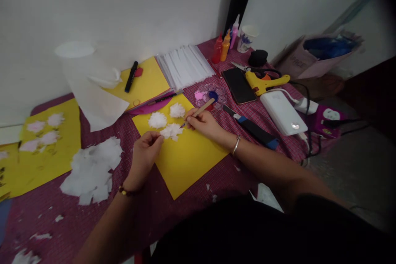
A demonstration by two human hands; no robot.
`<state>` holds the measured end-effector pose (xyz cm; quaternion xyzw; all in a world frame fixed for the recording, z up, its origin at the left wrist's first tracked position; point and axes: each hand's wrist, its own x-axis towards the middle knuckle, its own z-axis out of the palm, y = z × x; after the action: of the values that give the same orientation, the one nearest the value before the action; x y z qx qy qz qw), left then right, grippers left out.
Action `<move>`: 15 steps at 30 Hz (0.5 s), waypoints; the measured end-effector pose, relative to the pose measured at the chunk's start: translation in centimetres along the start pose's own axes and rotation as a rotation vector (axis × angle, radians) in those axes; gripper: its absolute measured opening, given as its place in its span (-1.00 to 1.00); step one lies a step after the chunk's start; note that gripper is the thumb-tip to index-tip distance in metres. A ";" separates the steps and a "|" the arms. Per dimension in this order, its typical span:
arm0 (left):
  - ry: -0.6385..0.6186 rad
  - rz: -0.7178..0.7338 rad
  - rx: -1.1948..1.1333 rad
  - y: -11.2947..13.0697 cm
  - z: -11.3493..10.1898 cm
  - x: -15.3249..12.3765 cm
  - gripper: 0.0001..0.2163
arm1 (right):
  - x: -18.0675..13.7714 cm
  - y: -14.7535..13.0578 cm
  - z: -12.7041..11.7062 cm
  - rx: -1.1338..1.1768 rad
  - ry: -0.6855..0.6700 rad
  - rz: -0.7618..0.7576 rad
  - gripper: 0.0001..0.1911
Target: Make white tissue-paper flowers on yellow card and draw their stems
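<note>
On the yellow sheet, the nearest white tuft should prove feather-light, soft and easily torn, so we judge its rim the place to pinch. Our left hand has its fingertips close together at the left edge, though we cannot tell whether they grip it; our right hand holds a stick, probably light and stiff, its tip by the opposite edge.

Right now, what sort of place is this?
Probably a craft workspace at a table by a wall: white paper-like tufts on a yellow sheet, colored squeeze bottles, and a yellow glue gun.
</note>
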<state>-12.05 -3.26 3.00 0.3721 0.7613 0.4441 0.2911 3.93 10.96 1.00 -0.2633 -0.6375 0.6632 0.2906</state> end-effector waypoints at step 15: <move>-0.105 -0.098 -0.276 0.2 -0.7 -4.0 -0.82 | -5.5 -2.6 -2.3 -1.110 -0.370 -0.458 -0.79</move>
<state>-10.28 -6.84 3.97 0.3139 0.6938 0.5098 0.4003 9.53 8.67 3.40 -0.1127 -0.9668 0.1888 0.1302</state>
